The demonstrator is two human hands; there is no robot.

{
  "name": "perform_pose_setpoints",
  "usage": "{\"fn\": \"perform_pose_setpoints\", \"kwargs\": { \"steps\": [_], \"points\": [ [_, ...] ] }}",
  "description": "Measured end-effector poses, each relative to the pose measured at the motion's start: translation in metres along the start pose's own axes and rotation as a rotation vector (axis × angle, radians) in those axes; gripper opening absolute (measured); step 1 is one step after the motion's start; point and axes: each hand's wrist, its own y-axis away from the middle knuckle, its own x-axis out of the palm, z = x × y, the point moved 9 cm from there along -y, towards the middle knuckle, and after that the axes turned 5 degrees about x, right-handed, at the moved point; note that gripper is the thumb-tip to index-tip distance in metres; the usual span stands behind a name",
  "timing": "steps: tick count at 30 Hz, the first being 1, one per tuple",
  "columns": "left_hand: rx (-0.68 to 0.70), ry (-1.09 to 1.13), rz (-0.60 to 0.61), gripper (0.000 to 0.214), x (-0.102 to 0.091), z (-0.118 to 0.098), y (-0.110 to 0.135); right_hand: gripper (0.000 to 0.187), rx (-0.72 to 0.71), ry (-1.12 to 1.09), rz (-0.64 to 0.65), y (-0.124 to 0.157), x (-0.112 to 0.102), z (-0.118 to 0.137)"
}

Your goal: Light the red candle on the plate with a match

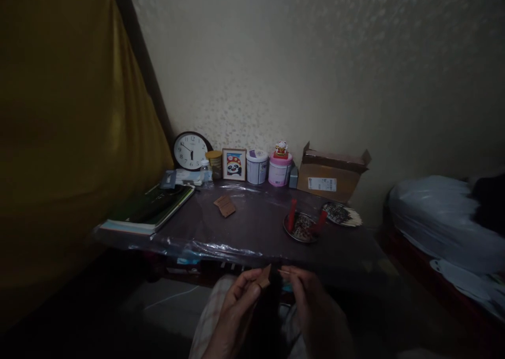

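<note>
Fingers of both hands at work just off the near edge of the dark plastic-covered bench (pixel 256 225), at six o'clock. Left hand (pixel 242 291): grip pinched tight, thumb against fingers, on a small brown folded cardboard piece (pixel 265 279), which stands tilted up. Right hand (pixel 303 285): grip narrow, fingertips together on a thin light-brown stick (pixel 283 271), tip pointing to nine o'clock at the cardboard. Gap between the two, not touching. Progress, my read: pick-up done on both sides, stick and cardboard lined up facing each other; bringing them together not done. No flame or glow visible on the stick; its tip is too small to judge further. Twelve o'clock of the right hand: round metal plate (pixel 295 238) with dark speckled bits, one upright red candle (pixel 292 215) at its left and one tilted red candle (pixel 321 221) at its right. No flame shows on either, so both look untouched by this step. One o'clock, just beyond: cluster of pale thin sticks (pixel 353 217) next to a heap of dark bits (pixel 334 211); plenty left, seemingly. Eleven o'clock of the left hand: flat brown cardboard piece (pixel 224 206) lying on the bench, nobody touching it. Behind, one o'clock: brown cardboard carton (pixel 328 170), flaps up, not in use.
</note>
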Motion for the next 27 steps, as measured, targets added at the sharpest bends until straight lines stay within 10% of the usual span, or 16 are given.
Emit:
{"fn": "perform_pose_setpoints", "kwargs": {
  "steps": [4,27],
  "points": [
    [-0.012,-0.086,-0.073,0.03,-0.003,-0.004,0.005,0.021,-0.052,0.101,0.153,0.002,0.019,0.014],
    [0.083,-0.23,-0.054,0.029,-0.011,-0.006,-0.004,0.016,0.0,-0.216,-0.039,0.016,0.031,0.002]
  ]
}}
